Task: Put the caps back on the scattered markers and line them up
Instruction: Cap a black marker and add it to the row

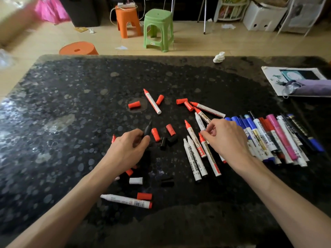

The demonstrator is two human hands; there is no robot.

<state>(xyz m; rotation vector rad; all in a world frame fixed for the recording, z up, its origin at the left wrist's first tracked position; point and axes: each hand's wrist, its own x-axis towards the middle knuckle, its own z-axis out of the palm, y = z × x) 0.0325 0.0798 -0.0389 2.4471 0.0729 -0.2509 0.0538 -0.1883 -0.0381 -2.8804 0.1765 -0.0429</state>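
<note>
Black uncapped marker [147, 130] gripped by left hand [128, 148]; red-tipped white marker [212, 163] pinched by right hand [228, 140]; adjacent red plastic cap [155, 134] may be misfitted.

The left hand [127, 151] grips a black marker [147, 130], well left of the lined-up row of capped markers [279, 138]. The right hand [227, 138], just beside that row, pinches a white-tipped marker [199, 120].

one wide-angle head camera looks forward and down, close over the table [71, 95].
</note>
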